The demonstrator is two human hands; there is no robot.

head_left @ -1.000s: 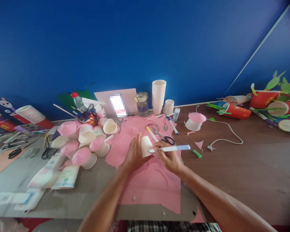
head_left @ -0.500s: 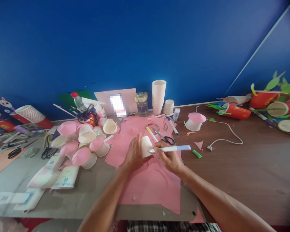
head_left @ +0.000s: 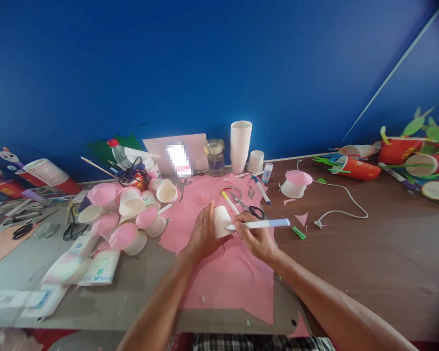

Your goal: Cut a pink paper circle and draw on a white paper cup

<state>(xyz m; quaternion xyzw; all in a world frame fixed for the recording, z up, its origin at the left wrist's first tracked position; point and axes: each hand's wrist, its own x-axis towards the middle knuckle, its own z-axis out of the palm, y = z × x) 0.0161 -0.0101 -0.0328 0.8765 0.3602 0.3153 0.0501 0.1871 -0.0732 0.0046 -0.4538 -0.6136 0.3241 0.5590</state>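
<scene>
Back from the front edge of the bench (head_left: pixel 95 312), my left hand (head_left: pixel 204 234) grips a white cup-like piece (head_left: pixel 221 220); my right hand (head_left: pixel 255 238) pinches a marker (head_left: pixel 265 224), tip at it. I'd command firm bracing, light strokes.

Soft indoor light, pale glare across grey tabletop (head_left: pixel 135 287), blown-out pixelated screen (head_left: pixel 178 159); blackened upper-right corner
</scene>
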